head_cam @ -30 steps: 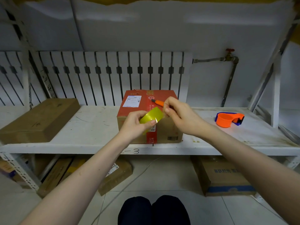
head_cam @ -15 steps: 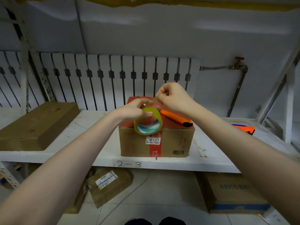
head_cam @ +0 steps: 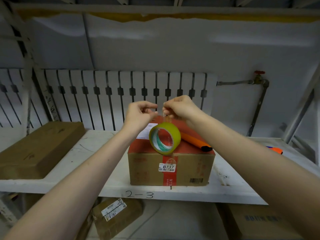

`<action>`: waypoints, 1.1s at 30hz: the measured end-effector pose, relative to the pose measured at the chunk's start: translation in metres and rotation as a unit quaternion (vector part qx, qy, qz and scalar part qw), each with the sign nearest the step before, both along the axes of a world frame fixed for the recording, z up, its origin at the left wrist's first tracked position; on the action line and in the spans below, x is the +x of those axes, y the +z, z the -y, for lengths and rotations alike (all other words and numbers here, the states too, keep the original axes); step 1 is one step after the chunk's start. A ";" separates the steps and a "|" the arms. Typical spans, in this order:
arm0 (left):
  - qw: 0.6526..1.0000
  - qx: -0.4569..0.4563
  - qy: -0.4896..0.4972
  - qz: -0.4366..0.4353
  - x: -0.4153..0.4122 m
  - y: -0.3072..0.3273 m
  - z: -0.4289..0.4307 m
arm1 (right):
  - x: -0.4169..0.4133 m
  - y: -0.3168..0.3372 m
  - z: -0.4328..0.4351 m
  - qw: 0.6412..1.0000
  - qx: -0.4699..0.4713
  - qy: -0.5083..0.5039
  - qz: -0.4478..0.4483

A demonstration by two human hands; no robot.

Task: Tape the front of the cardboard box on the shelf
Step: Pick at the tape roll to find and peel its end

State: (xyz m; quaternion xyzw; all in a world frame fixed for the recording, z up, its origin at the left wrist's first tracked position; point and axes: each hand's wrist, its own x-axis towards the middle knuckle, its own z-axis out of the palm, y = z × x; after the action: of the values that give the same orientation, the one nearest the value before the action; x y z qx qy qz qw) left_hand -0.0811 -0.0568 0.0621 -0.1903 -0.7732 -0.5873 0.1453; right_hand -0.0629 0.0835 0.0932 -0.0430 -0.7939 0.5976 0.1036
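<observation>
Right now your left hand (head_cam: 138, 115) and right hand (head_cam: 180, 108) both pinch the tape end (head_cam: 163, 113); the tape roll (head_cam: 164, 138) dangles beneath them above the cardboard box (head_cam: 170, 168).

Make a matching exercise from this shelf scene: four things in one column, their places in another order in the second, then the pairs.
Things:
1. roll of tape
2. orange cutter
3. flat brown box
4. parcel with white label

Places:
A. on the floor under the shelf
B. lying on the red-topped box, right side
C. hanging from a tape strip pinched by both hands
D. on the shelf, far left

Pairs: 1-C, 2-B, 3-D, 4-A
</observation>
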 end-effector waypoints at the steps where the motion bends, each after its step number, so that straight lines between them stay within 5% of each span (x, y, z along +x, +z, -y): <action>1: 1.000 -0.006 0.004 -0.013 0.002 0.002 -0.001 | -0.001 0.001 0.000 1.000 -0.019 -0.002 0.007; 9: 0.992 -0.123 -0.037 0.015 0.003 -0.003 -0.002 | 0.000 0.009 0.002 0.970 -0.237 -0.015 0.048; 18: 0.998 -0.061 0.007 -0.009 -0.005 -0.007 -0.010 | 0.007 0.009 0.000 0.948 -0.312 -0.026 0.053; 24: 0.993 -0.113 0.030 -0.003 -0.012 -0.003 -0.007 | 0.015 0.022 -0.006 0.961 -0.242 0.018 0.131; 30: 0.995 -0.072 0.051 0.039 -0.021 -0.008 0.005 | 0.011 0.044 -0.042 0.987 -0.143 -0.067 0.037; 33: 0.996 -0.034 0.020 0.077 -0.023 -0.008 0.008 | 0.014 0.023 -0.039 0.998 0.041 -0.035 0.011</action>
State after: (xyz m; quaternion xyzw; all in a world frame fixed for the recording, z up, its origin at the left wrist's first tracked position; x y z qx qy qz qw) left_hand -0.1036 -0.0644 0.0545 -0.1340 -0.8053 -0.5704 0.0903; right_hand -0.0492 0.1228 0.1161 -0.0732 -0.8170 0.5599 0.1172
